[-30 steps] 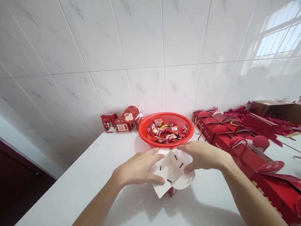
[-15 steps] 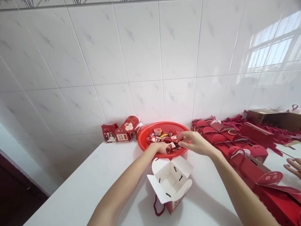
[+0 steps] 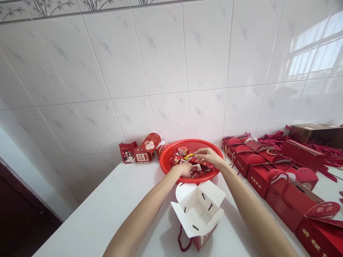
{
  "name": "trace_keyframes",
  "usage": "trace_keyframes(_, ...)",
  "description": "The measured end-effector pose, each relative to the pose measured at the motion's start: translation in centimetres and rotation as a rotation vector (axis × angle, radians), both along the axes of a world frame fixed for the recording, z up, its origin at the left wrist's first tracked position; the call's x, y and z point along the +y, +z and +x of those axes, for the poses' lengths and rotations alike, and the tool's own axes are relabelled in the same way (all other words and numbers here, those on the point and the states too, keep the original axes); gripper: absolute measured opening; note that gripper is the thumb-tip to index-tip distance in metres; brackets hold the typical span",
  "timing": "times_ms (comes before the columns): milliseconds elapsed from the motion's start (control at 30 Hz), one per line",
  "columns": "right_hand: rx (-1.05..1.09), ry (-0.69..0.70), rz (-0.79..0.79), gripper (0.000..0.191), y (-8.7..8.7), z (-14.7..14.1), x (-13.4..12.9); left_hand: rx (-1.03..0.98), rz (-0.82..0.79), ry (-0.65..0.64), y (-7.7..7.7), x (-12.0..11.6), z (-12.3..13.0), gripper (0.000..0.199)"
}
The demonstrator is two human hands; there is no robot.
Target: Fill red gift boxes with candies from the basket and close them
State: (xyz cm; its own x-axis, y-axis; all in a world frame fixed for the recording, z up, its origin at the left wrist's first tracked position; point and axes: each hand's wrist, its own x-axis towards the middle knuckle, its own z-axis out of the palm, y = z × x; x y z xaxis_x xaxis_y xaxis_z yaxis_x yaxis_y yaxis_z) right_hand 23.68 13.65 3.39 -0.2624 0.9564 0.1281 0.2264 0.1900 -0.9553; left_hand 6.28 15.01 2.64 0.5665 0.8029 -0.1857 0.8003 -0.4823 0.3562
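A red plastic basket [image 3: 164, 167] with a perforated wall stands near the tiled wall and holds wrapped candies [image 3: 183, 151], mostly red, some yellow. Down among the candies at the near side is my left hand [image 3: 185, 170], its fingers curled in; what they hold, if anything, is hidden. My right hand [image 3: 207, 156] reaches over the basket's right part, fingers bent and apart above the candies. In front of the basket stands a small gift box [image 3: 198, 208], white inside, red outside, flaps spread. Its dark red cord handle [image 3: 183, 246] hangs at the left; no candy shows inside.
Rows of closed red gift boxes [image 3: 286, 200] line the right side. Behind them lie dark red ribbons [image 3: 273, 139] and a cardboard carton [image 3: 311, 132]. Decorated red boxes [image 3: 143, 157] stand left of the basket. Another person's fingers [image 3: 341, 197] show at the right edge.
My right hand has moved left and lower over the candies. My left hand stays in the basket. The view has shifted slightly, and the other person's hand has mostly left it.
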Motion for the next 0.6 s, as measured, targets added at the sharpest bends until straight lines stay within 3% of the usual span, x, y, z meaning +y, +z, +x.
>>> trace_keyframes(167, 0.186, -0.09, -0.104, 0.024, -0.7, 0.3, 0.3, -0.285, 0.186, 0.062, 0.7, -0.8, -0.1, 0.019)
trace_keyframes(267, 0.169, 0.023, -0.146, 0.033, -0.6, 0.3, -0.1, -0.413, 0.29, 0.149, 0.6, -0.8, 0.1, 0.022)
trace_keyframes(400, 0.149, 0.159, -0.192, 0.044, -0.7, 0.3, -0.3, -0.462, 0.325, 0.208, 0.1, -0.6, -0.1, 0.017)
trace_keyframes(500, 0.179, 0.165, -0.241, 0.056, -1.0, 0.3, -0.1, -0.445, 0.321, 0.206, -0.1, -0.4, -0.3, 0.012)
trace_keyframes(600, 0.187, 0.127, -0.233, 0.05, -1.3, 0.2, 0.1, -0.459, 0.311, 0.2, -0.1, -0.5, -0.4, 0.018)
